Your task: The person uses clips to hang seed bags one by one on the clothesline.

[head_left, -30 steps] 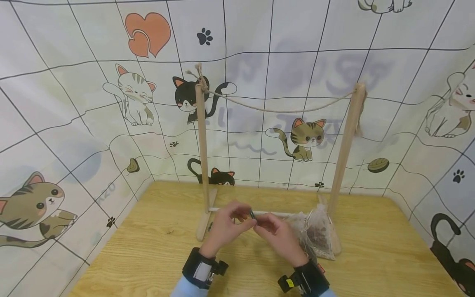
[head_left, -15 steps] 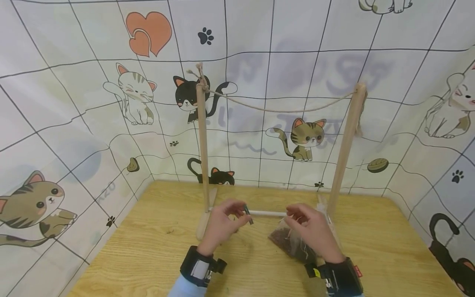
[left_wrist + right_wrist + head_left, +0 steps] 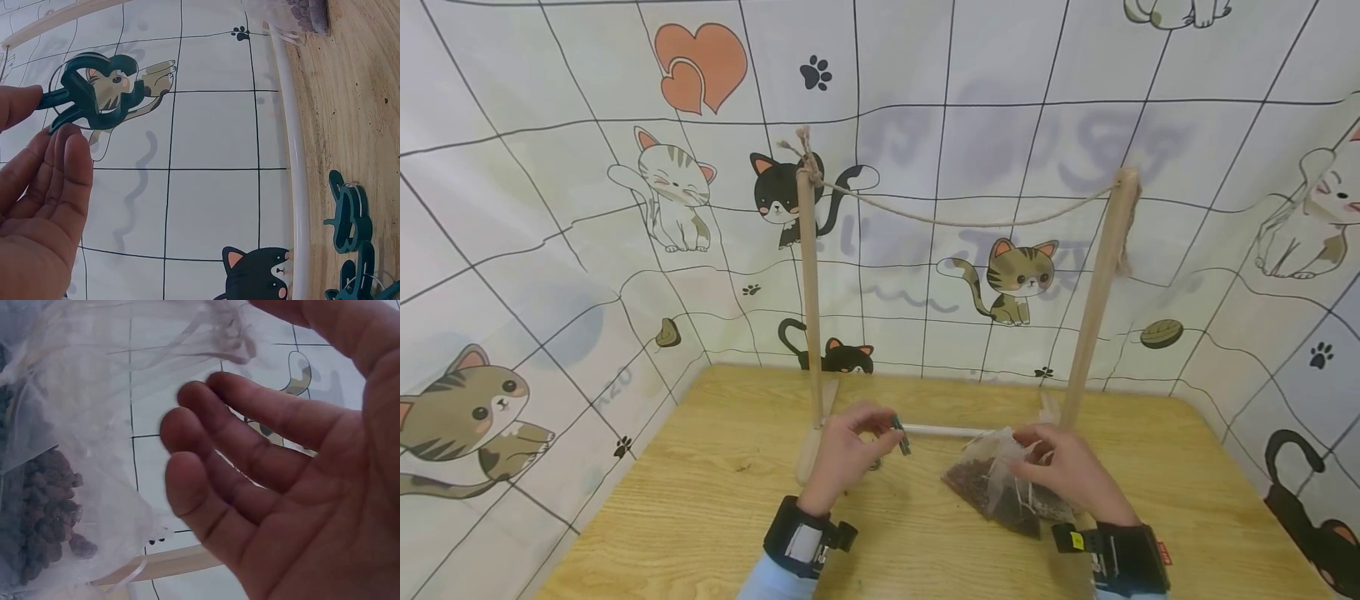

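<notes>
1. Above the wooden table (image 3: 685,508), the left hand (image 3: 846,450) holds a green clip (image 3: 78,94). The thumb pinches one handle and the fingers pinch the other.

2. Up in the air is where the green clip is, in front of the low white rod (image 3: 947,431) and well below the rope (image 3: 970,225). The clip has a wavy shape, a bit like a cloud.

3. On the table, near the white rod, lie more green clips (image 3: 362,219). At least two show, one next to the other.

4. The right hand (image 3: 1063,467) is by the see-through bags (image 3: 992,492). Its fingers are a little bent, with a wide gap to the thumb, and they hold nothing. I cannot tell if they touch a bag.

5. The bags sit on the table in a heap, with dark brown bits inside. White strings stick out of them.

6. Two wooden posts (image 3: 1101,300) stand up at the back. The rope hangs between their tops and droops in the middle.

7. Behind it all is a wall cloth (image 3: 895,150) with cats, paw prints and hearts on it.
</notes>
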{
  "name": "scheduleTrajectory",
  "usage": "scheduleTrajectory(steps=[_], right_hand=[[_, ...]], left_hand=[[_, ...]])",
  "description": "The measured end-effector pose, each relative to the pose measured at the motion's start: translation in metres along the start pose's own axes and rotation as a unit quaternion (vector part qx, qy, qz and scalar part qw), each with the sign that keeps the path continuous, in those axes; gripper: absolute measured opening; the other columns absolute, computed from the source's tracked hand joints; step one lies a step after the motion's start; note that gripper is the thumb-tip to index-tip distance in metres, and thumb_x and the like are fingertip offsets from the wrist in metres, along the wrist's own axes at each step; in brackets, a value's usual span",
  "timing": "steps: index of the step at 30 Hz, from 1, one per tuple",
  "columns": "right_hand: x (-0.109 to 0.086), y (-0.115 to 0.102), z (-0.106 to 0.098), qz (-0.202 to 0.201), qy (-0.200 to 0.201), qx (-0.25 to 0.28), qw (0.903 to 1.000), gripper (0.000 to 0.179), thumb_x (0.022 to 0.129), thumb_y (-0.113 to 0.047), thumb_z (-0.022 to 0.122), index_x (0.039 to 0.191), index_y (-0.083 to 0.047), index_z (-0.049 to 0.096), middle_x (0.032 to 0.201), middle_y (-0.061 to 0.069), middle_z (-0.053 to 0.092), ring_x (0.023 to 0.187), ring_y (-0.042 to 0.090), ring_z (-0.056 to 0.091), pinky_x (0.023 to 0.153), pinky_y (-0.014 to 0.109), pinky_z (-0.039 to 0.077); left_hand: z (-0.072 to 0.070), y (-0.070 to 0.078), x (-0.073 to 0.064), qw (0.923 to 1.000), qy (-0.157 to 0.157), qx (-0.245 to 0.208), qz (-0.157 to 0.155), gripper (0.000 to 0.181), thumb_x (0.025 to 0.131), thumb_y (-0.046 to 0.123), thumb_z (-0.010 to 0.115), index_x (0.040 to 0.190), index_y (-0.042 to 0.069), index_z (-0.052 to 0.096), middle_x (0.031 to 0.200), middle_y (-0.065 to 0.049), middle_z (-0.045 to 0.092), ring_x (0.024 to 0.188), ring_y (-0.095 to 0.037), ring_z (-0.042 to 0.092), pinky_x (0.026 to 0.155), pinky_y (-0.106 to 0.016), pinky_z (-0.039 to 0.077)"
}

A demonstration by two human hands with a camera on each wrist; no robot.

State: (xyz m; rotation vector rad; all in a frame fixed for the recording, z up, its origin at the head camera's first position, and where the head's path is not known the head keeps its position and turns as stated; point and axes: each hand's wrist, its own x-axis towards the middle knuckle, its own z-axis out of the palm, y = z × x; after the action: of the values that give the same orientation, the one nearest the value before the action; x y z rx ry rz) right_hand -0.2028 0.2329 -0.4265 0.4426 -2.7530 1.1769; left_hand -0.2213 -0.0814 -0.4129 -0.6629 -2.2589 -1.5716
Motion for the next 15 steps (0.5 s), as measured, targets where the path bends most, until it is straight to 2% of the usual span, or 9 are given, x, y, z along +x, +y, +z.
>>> scheduleTrajectory(steps=[2, 5, 8, 12, 15], right_hand=[[0.000, 0.003, 0.000, 0.009, -0.038, 0.001, 0.9993, 0.033, 0.078, -0.035, 0.071, 0.100, -0.012, 0.064, 0.091, 0.002, 0.061, 0.077, 0.012, 0.055, 0.065, 0.028, 0.047], [0.000, 0.008, 0.001, 0.007, -0.069, 0.003, 0.9976, 0.020, 0.080, -0.033, 0.069, 0.085, -0.015, 0.061, 0.078, 0.000, 0.055, 0.070, 0.011, 0.050, 0.060, 0.027, 0.044], [0.000, 0.012, 0.002, 0.004, -0.078, 0.007, 0.9970, 0.019, 0.081, -0.031, 0.068, 0.076, -0.017, 0.056, 0.071, 0.000, 0.049, 0.064, 0.009, 0.044, 0.056, 0.026, 0.041], [0.001, 0.013, 0.003, -0.002, -0.078, 0.005, 0.9969, 0.017, 0.082, -0.029, 0.067, 0.074, -0.018, 0.057, 0.070, -0.002, 0.048, 0.063, 0.007, 0.042, 0.055, 0.025, 0.040], [0.001, 0.012, 0.004, -0.003, -0.082, 0.003, 0.9967, 0.016, 0.083, -0.028, 0.066, 0.074, -0.018, 0.058, 0.069, -0.004, 0.048, 0.062, 0.006, 0.042, 0.055, 0.025, 0.040]], left_hand=[[0.002, -0.009, 0.001, 1.0000, 0.004, 0.002, 0.007, 0.017, 0.078, 0.015, 0.071, 0.095, 0.016, 0.067, 0.087, -0.002, 0.067, 0.077, -0.014, 0.063, 0.069, -0.033, 0.053], [0.002, -0.015, 0.001, 0.9998, 0.004, 0.003, 0.017, 0.014, 0.079, 0.021, 0.071, 0.093, 0.022, 0.068, 0.087, 0.006, 0.067, 0.078, -0.011, 0.063, 0.070, -0.031, 0.053], [0.001, -0.017, 0.001, 0.9995, 0.005, 0.006, 0.032, 0.011, 0.080, 0.025, 0.070, 0.091, 0.022, 0.069, 0.086, 0.009, 0.067, 0.078, -0.008, 0.063, 0.070, -0.029, 0.052], [0.000, -0.018, 0.001, 0.9983, 0.018, 0.018, 0.052, 0.011, 0.080, 0.023, 0.070, 0.089, 0.016, 0.070, 0.083, 0.008, 0.068, 0.074, -0.008, 0.063, 0.068, -0.027, 0.052], [-0.001, -0.017, 0.000, 0.9980, 0.025, 0.026, 0.051, 0.010, 0.079, 0.020, 0.071, 0.087, 0.016, 0.071, 0.081, 0.007, 0.068, 0.073, -0.008, 0.063, 0.067, -0.026, 0.052]])
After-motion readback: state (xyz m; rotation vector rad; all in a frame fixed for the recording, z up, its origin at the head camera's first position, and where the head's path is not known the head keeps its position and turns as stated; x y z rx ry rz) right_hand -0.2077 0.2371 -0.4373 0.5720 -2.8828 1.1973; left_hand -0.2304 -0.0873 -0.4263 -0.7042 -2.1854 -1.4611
